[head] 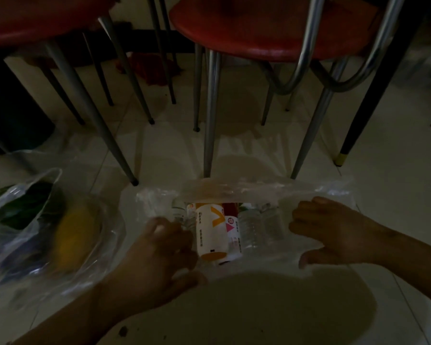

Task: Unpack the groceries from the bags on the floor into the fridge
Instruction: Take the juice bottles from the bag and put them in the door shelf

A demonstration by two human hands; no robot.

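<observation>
A clear plastic bag (316, 192) lies open on the tiled floor in front of me. Inside it are a white and orange bottle (210, 232), a white carton with a pink triangle (233, 235) and clear plastic bottles (255, 227). My left hand (159, 255) grips the bag's left edge beside the orange bottle. My right hand (334, 230) holds the bag's right edge, spreading the mouth apart. A second clear bag (23, 220) at the left holds dark green vegetables and something yellow (75, 232). No fridge is in view.
Two red stools (266, 28) with metal legs (210, 115) stand just behind the bags. A black table leg with a gold foot (343, 150) is at the right. A dark bin (13, 110) sits at the left. The room is dim.
</observation>
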